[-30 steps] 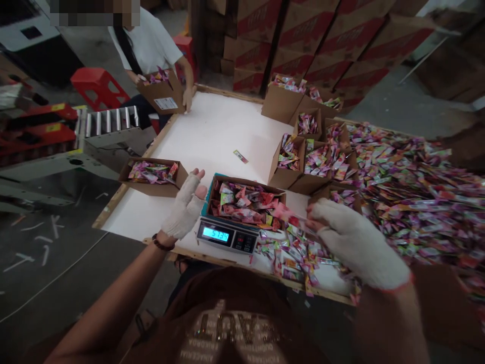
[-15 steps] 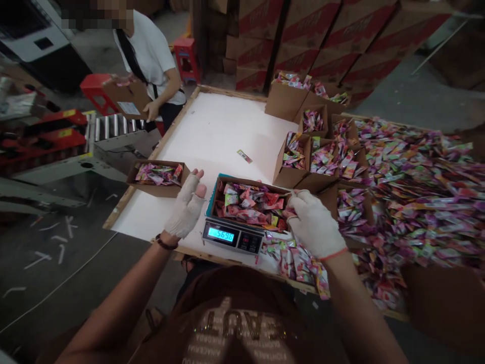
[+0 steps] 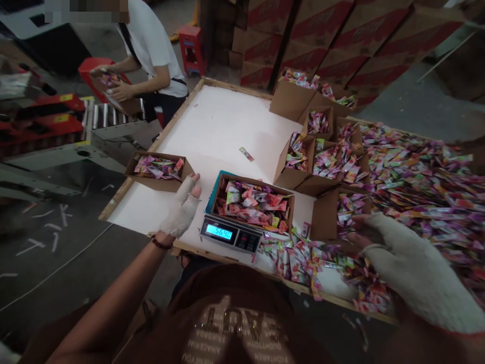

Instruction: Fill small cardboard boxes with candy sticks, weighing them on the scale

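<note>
Left of the scale [image 3: 231, 233], the left hand [image 3: 182, 210] rests with its grip apart. Right of it, the right hand [image 3: 413, 273] reaches into the loose sachets [image 3: 303, 255], and I cannot tell its grip. The box [image 3: 253, 202] looks mid-weighing, so adjusting it would call for a small pinch.

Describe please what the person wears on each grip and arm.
The left grip wears an off-white knitted glove with cut-off fingers, so the fingertips are bare, and a dark beaded bracelet sits at the wrist. The right grip wears a similar off-white knitted glove; whether its fingers are cut cannot be told. The left forearm has no sleeve.
</note>
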Action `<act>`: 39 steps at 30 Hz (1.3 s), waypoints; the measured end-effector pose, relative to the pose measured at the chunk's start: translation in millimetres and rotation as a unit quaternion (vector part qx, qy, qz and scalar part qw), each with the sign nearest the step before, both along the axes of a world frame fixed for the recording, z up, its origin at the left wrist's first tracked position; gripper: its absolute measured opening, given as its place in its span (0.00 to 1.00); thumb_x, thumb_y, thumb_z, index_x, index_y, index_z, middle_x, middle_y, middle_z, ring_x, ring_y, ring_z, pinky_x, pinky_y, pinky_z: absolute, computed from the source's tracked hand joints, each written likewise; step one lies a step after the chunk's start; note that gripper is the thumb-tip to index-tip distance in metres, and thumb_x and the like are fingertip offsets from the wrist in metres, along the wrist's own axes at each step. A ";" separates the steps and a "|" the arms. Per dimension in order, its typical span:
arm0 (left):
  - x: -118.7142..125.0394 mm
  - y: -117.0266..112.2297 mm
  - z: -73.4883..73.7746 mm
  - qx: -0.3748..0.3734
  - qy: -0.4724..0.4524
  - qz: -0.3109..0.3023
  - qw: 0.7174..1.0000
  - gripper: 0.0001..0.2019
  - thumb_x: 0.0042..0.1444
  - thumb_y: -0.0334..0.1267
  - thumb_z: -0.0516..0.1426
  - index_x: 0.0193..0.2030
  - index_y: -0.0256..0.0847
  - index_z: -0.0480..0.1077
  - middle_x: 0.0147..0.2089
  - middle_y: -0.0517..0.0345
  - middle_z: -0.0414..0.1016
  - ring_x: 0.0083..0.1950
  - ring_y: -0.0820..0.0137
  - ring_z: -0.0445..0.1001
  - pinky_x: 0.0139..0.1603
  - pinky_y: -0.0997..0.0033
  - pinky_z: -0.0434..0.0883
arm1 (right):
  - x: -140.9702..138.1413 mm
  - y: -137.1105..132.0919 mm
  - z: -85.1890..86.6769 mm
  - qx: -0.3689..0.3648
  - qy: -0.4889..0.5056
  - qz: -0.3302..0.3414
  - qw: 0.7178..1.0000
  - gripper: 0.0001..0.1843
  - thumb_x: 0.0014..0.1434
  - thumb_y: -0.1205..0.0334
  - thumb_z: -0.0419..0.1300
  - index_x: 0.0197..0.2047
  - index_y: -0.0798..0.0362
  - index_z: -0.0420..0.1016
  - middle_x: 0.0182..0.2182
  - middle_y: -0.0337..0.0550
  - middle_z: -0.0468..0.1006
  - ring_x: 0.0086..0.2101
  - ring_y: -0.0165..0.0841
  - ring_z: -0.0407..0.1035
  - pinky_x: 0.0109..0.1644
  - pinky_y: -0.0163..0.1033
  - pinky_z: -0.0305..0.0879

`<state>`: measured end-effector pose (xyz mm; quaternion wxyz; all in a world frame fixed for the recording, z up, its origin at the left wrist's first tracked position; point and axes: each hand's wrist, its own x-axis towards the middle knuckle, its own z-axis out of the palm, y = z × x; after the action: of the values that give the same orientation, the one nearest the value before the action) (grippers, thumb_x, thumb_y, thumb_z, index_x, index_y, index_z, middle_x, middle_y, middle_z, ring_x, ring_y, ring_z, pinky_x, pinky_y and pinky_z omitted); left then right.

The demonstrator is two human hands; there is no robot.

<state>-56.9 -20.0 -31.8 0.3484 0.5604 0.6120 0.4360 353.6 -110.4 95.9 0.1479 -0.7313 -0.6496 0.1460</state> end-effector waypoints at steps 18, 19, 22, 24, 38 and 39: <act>27.1 -0.4 15.3 0.016 -0.012 -0.055 0.998 0.43 0.64 0.70 0.51 0.71 0.37 0.69 0.77 0.38 0.63 0.80 0.50 0.56 0.80 0.48 0.54 | -135.7 71.5 -39.7 -0.164 -0.201 0.206 0.943 0.11 0.69 0.63 0.56 0.47 0.50 0.80 0.48 0.49 0.79 0.44 0.39 0.76 0.39 0.39 0.63; 28.0 0.1 14.6 0.015 -0.012 -0.057 0.998 0.42 0.64 0.70 0.51 0.71 0.38 0.69 0.77 0.39 0.62 0.80 0.50 0.56 0.80 0.48 0.55 | -134.2 71.2 -40.0 -0.160 -0.199 0.205 0.945 0.12 0.69 0.64 0.55 0.47 0.50 0.80 0.48 0.49 0.79 0.44 0.39 0.76 0.40 0.39 0.63; 31.7 1.3 12.3 0.011 -0.011 -0.055 0.998 0.41 0.64 0.70 0.51 0.71 0.40 0.69 0.77 0.40 0.62 0.80 0.50 0.56 0.80 0.46 0.54 | -133.1 71.3 -39.1 -0.146 -0.197 0.183 0.952 0.13 0.69 0.63 0.55 0.51 0.50 0.79 0.50 0.49 0.78 0.45 0.39 0.77 0.40 0.40 0.65; 35.7 1.9 11.7 0.010 -0.014 -0.053 0.998 0.41 0.64 0.70 0.52 0.71 0.40 0.69 0.77 0.39 0.62 0.80 0.50 0.56 0.81 0.45 0.52 | -138.7 73.5 -39.7 -0.154 -0.200 0.183 0.950 0.14 0.69 0.62 0.56 0.54 0.51 0.79 0.52 0.50 0.78 0.46 0.40 0.77 0.42 0.40 0.66; 8.8 -8.1 -12.3 -0.019 -0.011 0.015 1.000 0.32 0.65 0.62 0.56 0.67 0.43 0.73 0.73 0.45 0.70 0.76 0.53 0.64 0.79 0.50 0.58 | -14.4 18.9 -4.3 -0.033 -0.055 0.154 0.986 0.06 0.59 0.64 0.56 0.33 0.47 0.73 0.33 0.42 0.78 0.35 0.39 0.73 0.41 0.43 0.67; 6.5 -9.7 -14.5 -0.025 -0.010 0.024 0.999 0.32 0.65 0.62 0.56 0.67 0.43 0.73 0.72 0.45 0.71 0.75 0.53 0.65 0.78 0.50 0.59 | -13.1 16.2 -3.3 -0.011 -0.041 0.142 0.989 0.06 0.59 0.64 0.56 0.35 0.46 0.74 0.35 0.43 0.79 0.36 0.39 0.74 0.42 0.43 0.68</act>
<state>-50.3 -29.6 -46.4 0.3582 0.5324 0.6323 0.4341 340.5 -94.1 92.6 0.0909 -0.6382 -0.7510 0.1427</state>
